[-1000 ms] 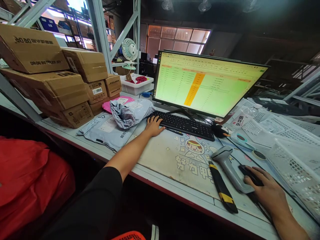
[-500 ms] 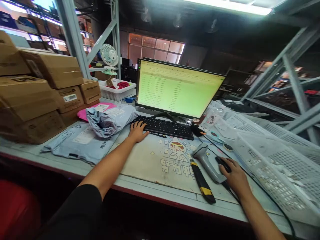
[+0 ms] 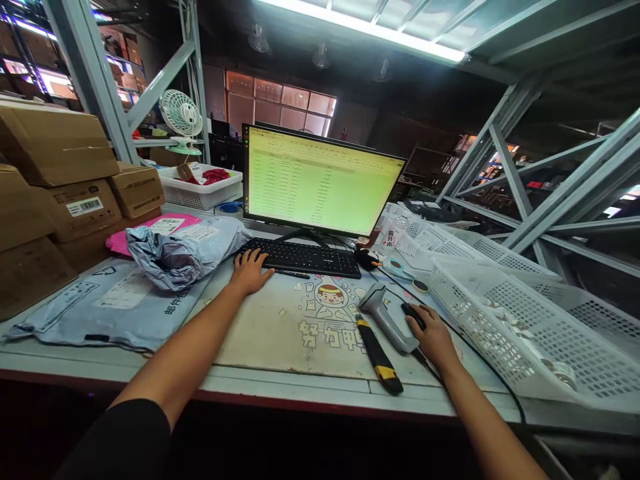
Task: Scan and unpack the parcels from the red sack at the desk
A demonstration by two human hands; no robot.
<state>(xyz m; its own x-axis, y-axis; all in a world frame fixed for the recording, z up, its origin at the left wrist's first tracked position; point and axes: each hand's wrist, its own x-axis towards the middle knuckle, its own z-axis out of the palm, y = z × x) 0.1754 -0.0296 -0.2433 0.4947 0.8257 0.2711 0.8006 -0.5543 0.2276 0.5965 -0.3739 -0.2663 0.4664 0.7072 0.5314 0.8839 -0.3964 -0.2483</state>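
My left hand [image 3: 249,270] rests with its fingers spread on the left end of a black keyboard [image 3: 305,257]. A black computer mouse [image 3: 414,315] is under my right hand [image 3: 434,337], whose fingers curl over it. Just left of the mouse lies a grey barcode scanner [image 3: 387,320], and beside that a black and yellow utility knife [image 3: 379,357]. Behind the keyboard a monitor [image 3: 320,180] is lit with a table of rows. A printed desk mat [image 3: 265,340] lies beneath my hands, with a pen [image 3: 293,274] along the keyboard's front.
Plastic mailing bags [image 3: 105,300] and stacked cardboard boxes [image 3: 55,147] occupy the left. White perforated baskets [image 3: 500,333] line the right, near a roll of tape [image 3: 420,286]. A white basket [image 3: 200,190] and a fan [image 3: 181,115] stand behind. Metal rack posts flank the desk.
The camera view has turned to the right, so the desk items appear farther left. Both hands stay in place, on the keyboard and the mouse.
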